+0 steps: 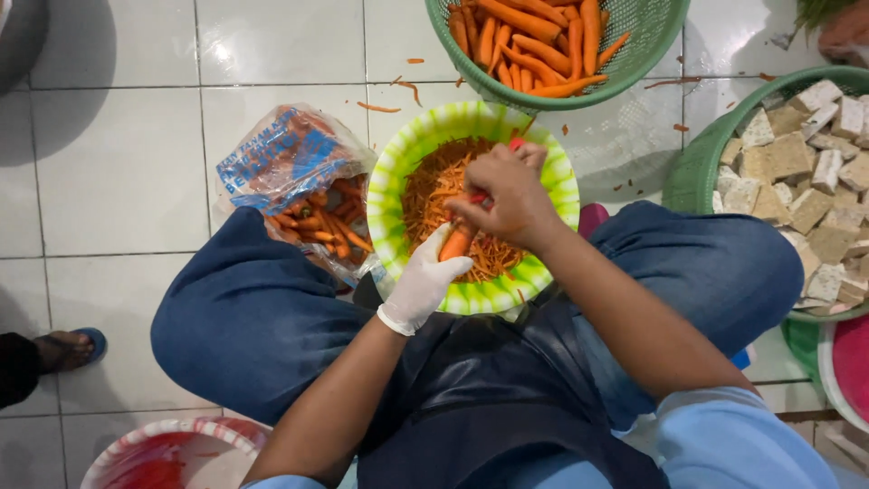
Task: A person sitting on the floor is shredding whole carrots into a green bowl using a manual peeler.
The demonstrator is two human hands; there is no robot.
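My gloved left hand (424, 288) grips the carrot (457, 243) over the green bowl (391, 177) of shreds while my bare right hand (509, 195) is closed on a red-handled peeler (514, 143), and I judge a slip on the short stub could nick the glove fingers just beneath.
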